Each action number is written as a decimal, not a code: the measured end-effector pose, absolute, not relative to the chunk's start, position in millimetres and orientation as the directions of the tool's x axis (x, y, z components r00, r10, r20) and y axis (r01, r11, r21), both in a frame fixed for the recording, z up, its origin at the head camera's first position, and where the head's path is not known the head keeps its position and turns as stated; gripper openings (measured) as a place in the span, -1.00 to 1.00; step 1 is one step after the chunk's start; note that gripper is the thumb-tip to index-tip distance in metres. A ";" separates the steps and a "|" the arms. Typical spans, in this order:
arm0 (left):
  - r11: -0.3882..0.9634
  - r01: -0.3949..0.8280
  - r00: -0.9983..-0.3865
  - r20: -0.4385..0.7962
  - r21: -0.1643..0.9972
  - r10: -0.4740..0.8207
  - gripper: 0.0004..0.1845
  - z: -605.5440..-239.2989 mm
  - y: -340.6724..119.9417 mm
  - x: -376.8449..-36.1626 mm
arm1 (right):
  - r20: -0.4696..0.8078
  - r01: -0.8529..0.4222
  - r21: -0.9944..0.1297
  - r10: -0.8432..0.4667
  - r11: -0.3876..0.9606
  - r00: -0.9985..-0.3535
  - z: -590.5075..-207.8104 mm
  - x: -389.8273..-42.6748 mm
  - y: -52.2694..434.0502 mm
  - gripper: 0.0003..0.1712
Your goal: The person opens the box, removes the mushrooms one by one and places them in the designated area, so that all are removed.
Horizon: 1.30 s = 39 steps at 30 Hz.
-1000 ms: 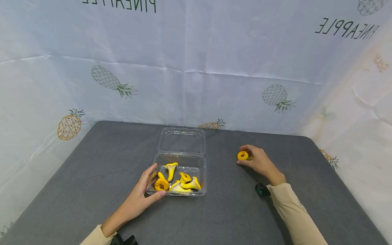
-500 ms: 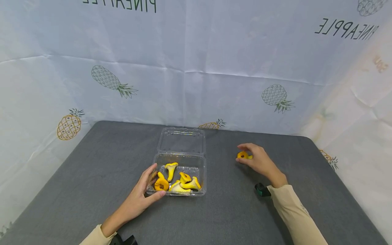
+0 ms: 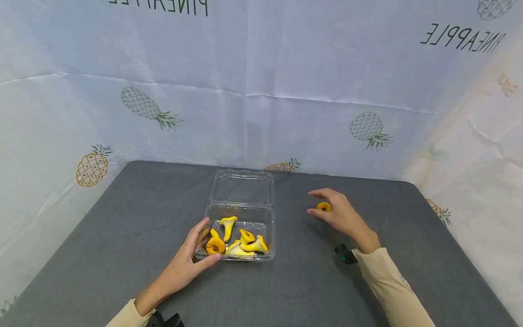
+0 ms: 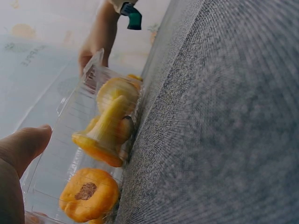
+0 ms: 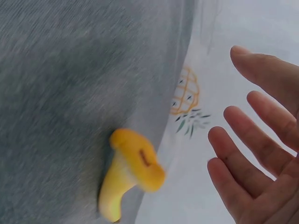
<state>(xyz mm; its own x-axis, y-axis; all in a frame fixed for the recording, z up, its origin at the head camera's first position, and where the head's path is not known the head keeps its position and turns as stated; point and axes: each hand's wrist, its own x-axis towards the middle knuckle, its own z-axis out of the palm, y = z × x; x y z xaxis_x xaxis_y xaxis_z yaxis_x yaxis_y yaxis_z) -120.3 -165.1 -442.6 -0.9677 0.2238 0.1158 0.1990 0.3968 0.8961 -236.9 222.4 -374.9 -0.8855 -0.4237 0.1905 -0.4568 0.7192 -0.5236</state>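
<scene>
My left hand point(image 3: 185, 261) holds the near left corner of a clear plastic clamshell box point(image 3: 267, 227), its thumb at the front rim and fingers along the left side. Several yellow chanterelle mushrooms lie inside, among them one showing its round orange cap point(image 4: 88, 193) in the left wrist view. To the right of the box, another chanterelle point(image 5: 135, 158) lies on the grey table. My right hand point(image 3: 343, 215) is spread beside it, thumb and fingers apart; the right wrist view shows the palm holding nothing.
The box's lid point(image 3: 243, 187) lies folded back toward the far edge of the dark grey table point(image 3: 302, 281). A pale curtain point(image 3: 261, 127) printed with pineapples hangs behind and around the table. Dark wrist cameras point(image 3: 345, 254) sit at both cuffs.
The right thumb and fingers have parted from the chanterelle, which stays on the table, and the hand has shifted slightly left. The left hand and box have stayed put.
</scene>
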 end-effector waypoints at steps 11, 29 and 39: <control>0.400 0.214 -0.966 0.132 0.891 0.223 -0.07 -442.3 -165.5 -120.7 | 0.226 -0.493 -0.526 -0.445 0.693 -0.867 -362.8 -229.0 199.2 -0.46; 0.397 0.206 -0.968 0.127 0.895 0.217 -0.07 -443.4 -166.0 -120.1 | 0.237 -0.529 -0.576 -0.493 0.623 -0.837 -354.7 -207.0 155.0 -0.44; 0.390 0.199 -0.969 0.121 0.899 0.216 -0.07 -442.9 -165.0 -119.8 | 0.252 -0.565 -0.602 -0.537 0.564 -0.805 -360.6 -199.4 132.7 -0.47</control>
<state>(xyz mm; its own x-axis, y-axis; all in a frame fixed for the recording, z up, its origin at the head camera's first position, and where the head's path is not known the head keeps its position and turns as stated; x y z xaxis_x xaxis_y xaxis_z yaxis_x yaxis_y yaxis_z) -119.8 -165.0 -442.9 -0.9688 0.2163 0.1210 0.1994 0.3902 0.8989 -199.4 132.7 -360.6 -0.8047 -0.5374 0.2524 -0.5653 0.5636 -0.6024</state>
